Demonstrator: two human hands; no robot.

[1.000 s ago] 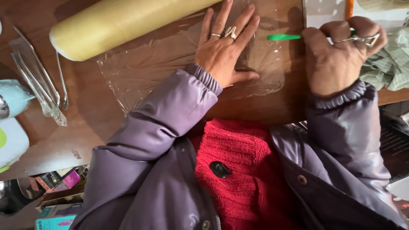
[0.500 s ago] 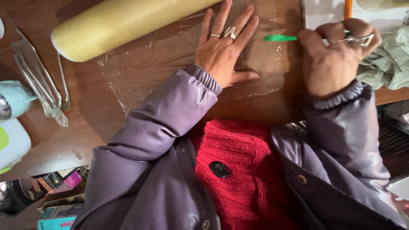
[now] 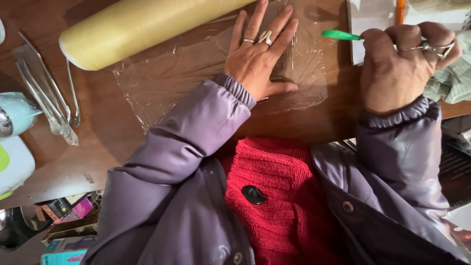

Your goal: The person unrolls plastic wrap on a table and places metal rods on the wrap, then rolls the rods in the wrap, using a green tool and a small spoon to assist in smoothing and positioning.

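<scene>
1. Cling film sheet [image 3: 196, 73] lies flat on the brown wooden table [image 3: 113, 142], pulled out from the yellowish roll [image 3: 142, 27] that lies slantwise just beyond and to the left of the left hand.
2. Left hand [image 3: 260, 61] presses palm-down on the sheet, fingers spread and straight, thumb out to the right; it grips nothing and wears rings on two fingers.
3. Right hand [image 3: 405, 64] is well apart from the left, closed in a fist around a green-handled tool [image 3: 341, 35] whose tip points toward the left hand, just past the film's right edge.
4. Edges: the film's near edge runs ragged and wrinkled below the left wrist; its right edge ends between the two hands; its left edge stops short of the metal tools.
5. Bare wood shows between the hands and along the table's near edge, in front of both purple sleeves [image 3: 181, 162].
6. Left of the left arm lie clear-wrapped metal tweezers [image 3: 46, 93], touching the table, with a pale blue device [image 3: 17, 115] beyond them.
7. Beyond the right hand sits a white paper [image 3: 373, 17] with an orange pencil [image 3: 400, 5]; a greenish cloth [image 3: 451, 81] lies just right of the fist.
</scene>
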